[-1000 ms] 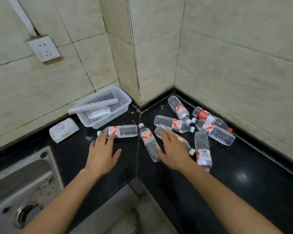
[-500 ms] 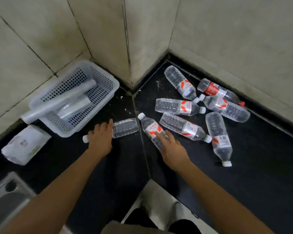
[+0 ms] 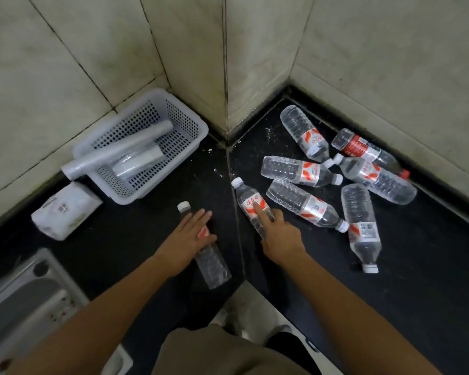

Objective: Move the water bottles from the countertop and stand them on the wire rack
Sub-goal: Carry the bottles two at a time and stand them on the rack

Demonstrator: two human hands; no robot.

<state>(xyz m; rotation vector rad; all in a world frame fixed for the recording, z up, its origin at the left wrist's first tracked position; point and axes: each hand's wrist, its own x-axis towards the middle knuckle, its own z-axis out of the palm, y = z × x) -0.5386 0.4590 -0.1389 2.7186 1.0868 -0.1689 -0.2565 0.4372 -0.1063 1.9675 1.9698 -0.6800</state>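
Several clear water bottles with red-and-white labels lie on their sides on the black countertop (image 3: pixel 417 266). My left hand (image 3: pixel 190 235) lies over one bottle (image 3: pixel 214 266), thumb and fingers on either side of its label, its white cap pointing away from me. Around the lower half of a second bottle (image 3: pixel 248 197), my right hand (image 3: pixel 279 234) is curled with the index finger stretched along the label. Several more bottles (image 3: pixel 306 205) are heaped to the right, one with a red label (image 3: pixel 363 148) against the wall. No wire rack is in view.
A white perforated plastic basket (image 3: pixel 126 196) holding rolled plastic stands at the left wall. A white packet (image 3: pixel 65 212) lies in front of it. A steel sink (image 3: pixel 25 293) sits at lower left. A tiled wall corner (image 3: pixel 225 77) juts out between the two counter runs.
The view has tilted down and closer. The bottle under my left hand has swung from crosswise to pointing away from me. My right hand has closed further around its bottle.
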